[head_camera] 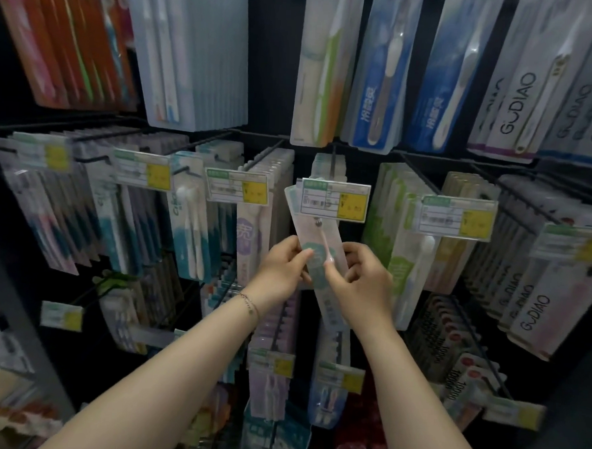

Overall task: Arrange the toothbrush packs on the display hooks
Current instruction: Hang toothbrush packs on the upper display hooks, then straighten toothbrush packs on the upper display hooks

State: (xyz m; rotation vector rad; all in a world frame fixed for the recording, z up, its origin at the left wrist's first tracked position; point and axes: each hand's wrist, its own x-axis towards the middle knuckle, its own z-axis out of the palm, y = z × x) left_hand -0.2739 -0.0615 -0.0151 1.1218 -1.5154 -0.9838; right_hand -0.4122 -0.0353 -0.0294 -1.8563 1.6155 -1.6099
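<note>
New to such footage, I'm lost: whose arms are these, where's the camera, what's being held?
One picture, from a camera worn on a person's head, looking forward and down; the bare arms are the wearer's own. No machine. Ahead is a shop rack hung with toothbrush packs. The left hand and right hand pinch one long clear pack, tilted, its top behind a price tag. Whether it hangs on a hook cannot be seen.

The pale clear plastic toothbrush pack [313,232] bears a teal label, pink brush — the white card price tag [335,200], green strip, yellow patch.
</note>
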